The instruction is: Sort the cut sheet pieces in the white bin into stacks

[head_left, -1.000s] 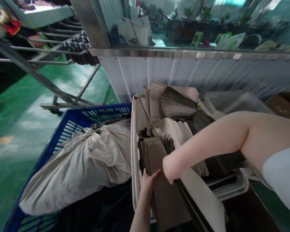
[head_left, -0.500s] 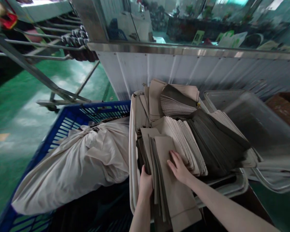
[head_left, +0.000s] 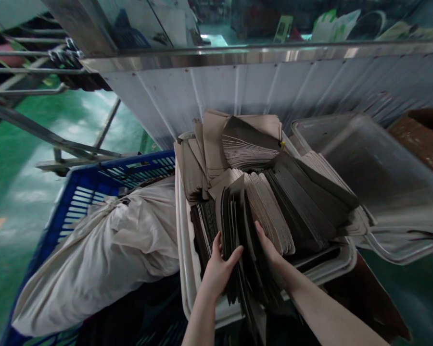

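Between my two hands stands a bundle of thin, flat dark panels [head_left: 247, 240], upright on edge and spread slightly apart. My left hand [head_left: 220, 269] grips the bundle's left part, with the thumb across the near edges and the fingers at the left side. My right hand [head_left: 270, 247] holds the right side, its fingers partly hidden behind the outer panel. The bundle is over the front of a whitish plastic bin [head_left: 184, 269]. Inside the bin, beige panels [head_left: 274, 211] with rounded ends and dark grey panels [head_left: 310, 197] lie in fanned stacks.
On the left, a blue slotted crate [head_left: 63, 216] holds a tied pale cloth bundle [head_left: 130, 250]. A translucent bin [head_left: 393, 163] stands at the right beside a brown container [head_left: 422, 139]. Behind is a ribbed metal wall [head_left: 216, 91] below a window. A metal rack [head_left: 32, 125] stands at upper left.
The panels at the bin's front have swung from leaning with a beige face showing to upright, dark sides showing. My left thumb has come across their edges. The view has shifted.
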The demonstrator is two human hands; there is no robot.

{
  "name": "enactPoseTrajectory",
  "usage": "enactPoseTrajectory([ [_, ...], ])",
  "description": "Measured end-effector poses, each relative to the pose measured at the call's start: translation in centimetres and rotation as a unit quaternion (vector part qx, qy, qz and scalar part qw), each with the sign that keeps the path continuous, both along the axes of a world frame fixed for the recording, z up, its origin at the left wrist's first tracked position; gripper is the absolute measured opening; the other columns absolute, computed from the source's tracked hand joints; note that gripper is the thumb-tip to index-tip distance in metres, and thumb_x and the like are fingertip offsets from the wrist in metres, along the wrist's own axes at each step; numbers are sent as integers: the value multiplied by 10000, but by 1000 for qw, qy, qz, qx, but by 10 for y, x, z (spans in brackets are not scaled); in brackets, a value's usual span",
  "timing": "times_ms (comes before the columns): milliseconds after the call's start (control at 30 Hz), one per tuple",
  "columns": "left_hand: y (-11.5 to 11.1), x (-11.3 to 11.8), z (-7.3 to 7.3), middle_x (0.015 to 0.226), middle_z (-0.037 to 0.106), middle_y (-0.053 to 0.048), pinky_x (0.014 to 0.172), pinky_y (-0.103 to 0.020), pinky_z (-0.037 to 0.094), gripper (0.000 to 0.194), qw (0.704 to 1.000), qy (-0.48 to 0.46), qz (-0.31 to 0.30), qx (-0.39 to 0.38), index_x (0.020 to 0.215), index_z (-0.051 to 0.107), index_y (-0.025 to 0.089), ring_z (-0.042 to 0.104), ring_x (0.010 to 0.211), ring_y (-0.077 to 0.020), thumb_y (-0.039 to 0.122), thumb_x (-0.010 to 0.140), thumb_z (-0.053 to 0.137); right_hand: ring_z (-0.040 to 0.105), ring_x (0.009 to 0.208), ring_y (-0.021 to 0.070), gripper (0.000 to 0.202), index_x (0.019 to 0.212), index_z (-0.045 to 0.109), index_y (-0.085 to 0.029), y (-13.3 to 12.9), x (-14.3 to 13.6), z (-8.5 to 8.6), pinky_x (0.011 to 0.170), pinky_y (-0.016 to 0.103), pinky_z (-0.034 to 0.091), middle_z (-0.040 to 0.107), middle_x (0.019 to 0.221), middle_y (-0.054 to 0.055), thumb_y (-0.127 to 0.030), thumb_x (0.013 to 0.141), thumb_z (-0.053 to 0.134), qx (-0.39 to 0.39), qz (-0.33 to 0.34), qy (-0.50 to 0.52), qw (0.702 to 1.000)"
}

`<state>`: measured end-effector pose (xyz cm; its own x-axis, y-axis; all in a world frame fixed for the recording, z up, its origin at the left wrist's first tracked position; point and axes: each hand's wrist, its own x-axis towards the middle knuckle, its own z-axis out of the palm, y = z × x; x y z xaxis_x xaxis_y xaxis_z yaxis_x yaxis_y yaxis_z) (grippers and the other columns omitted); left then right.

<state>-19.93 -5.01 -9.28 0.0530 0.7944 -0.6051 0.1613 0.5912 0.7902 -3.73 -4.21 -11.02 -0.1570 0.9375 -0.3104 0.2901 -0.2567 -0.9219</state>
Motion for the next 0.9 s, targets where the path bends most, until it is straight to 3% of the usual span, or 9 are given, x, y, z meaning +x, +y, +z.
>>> enactPoseTrajectory([
  [100,-1,-14,-3,1242,589,-91,962,-288,419,809,999,-24,39,4,1393,306,238,560,1137,-208,472,714,679,322,1347,172,598,1451,201,-298,0,-3,4,1117,376,286,423,1411,20,-467,911,394,-14,8,65,998],
  [200,-5,-25,3,1323,531,-90,1005,-303,400,718,998,-26,62,-2,1377,336,221,498,1217,-210,505,772,599,345,1333,203,752,1434,255,-252,-2,-11,2,1126,391,255,387,1439,46,-435,797,609,-80,-3,126,989],
  [300,-9,-25,9,1359,499,-82,1030,-322,384,717,999,-21,32,1,1381,327,223,470,1246,-213,512,779,588,380,1312,194,724,1445,211,-276,-3,-19,3,1109,402,283,395,1435,39,-448,834,559,-132,-20,217,967],
  [367,-9,-22,9,1355,503,-88,1019,-335,400,802,1000,-26,7,-2,1410,268,227,492,1225,-217,498,749,633,382,1310,180,743,1451,175,-299,0,-22,5,1105,384,296,377,1447,24,-463,836,557,-124,-26,248,960],
  [467,-6,-19,4,1337,519,-94,1008,-353,415,867,999,-32,-12,-25,1423,241,241,515,1202,-224,497,714,670,413,1287,180,827,1451,171,-286,8,-20,8,1104,375,304,407,1426,31,-453,786,633,-96,-46,222,969],
  [600,-2,-18,-4,1256,582,-92,1000,-377,424,785,998,-46,-27,-34,1362,360,239,552,1155,-233,488,695,690,480,1228,188,808,1437,205,-277,18,-15,9,1078,392,344,494,1353,43,-436,780,647,-126,-23,211,969],
  [700,-4,-13,-3,1221,604,-98,945,-371,471,777,997,-80,2,-20,1355,357,228,591,1092,-225,465,698,698,491,1218,193,801,1427,221,-255,22,-21,8,1062,385,370,492,1352,65,-452,778,646,-135,-34,207,968],
  [800,-6,-8,2,1277,566,-109,961,-351,457,850,996,-90,20,-2,1401,287,225,566,1131,-219,448,697,708,490,1217,194,852,1417,233,-231,23,-25,7,1060,370,373,482,1358,81,-458,735,691,-115,-57,172,977],
  [900,-6,-8,3,1373,480,-105,994,-323,420,800,993,-112,1,-19,1436,232,252,505,1211,-203,494,773,610,545,1152,199,781,1394,275,-234,24,-17,7,1026,391,406,537,1299,85,-497,760,650,-122,-54,134,982],
])
